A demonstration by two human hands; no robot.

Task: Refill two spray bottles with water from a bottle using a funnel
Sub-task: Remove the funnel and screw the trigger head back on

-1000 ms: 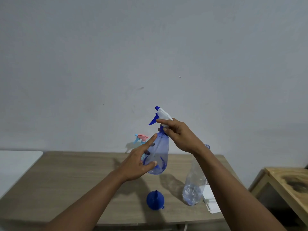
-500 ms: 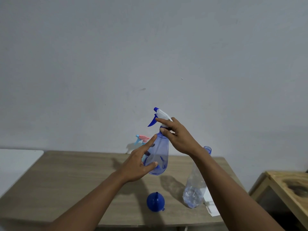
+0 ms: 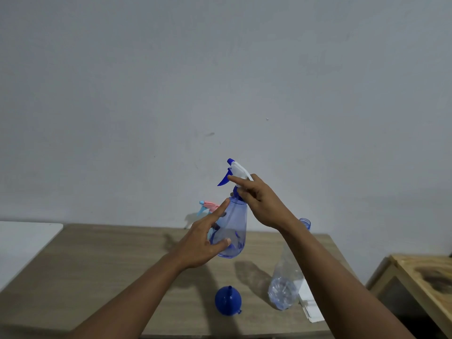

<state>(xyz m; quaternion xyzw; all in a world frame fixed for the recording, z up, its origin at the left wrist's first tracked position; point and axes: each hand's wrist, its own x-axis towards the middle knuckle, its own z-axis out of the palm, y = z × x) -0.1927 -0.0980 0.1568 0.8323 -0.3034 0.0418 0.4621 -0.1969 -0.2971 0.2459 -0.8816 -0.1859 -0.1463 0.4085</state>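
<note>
Above the wooden table [image 3: 117,277], the left hand [image 3: 199,245] held the blue spray bottle [image 3: 236,223]; the right hand [image 3: 264,204] gripped its sprayer head [image 3: 238,168]

Translucent blue spray bottle [image 3: 234,231], white-and-blue trigger [image 3: 238,168]; dark blue funnel [image 3: 228,300]; wood-grain table [image 3: 97,265].

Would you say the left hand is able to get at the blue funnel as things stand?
Likely yes, once freed: the left hand holds the body of the blue spray bottle, with the right hand at its neck. The funnel sits uncovered on the table just below, nothing over it.
</note>
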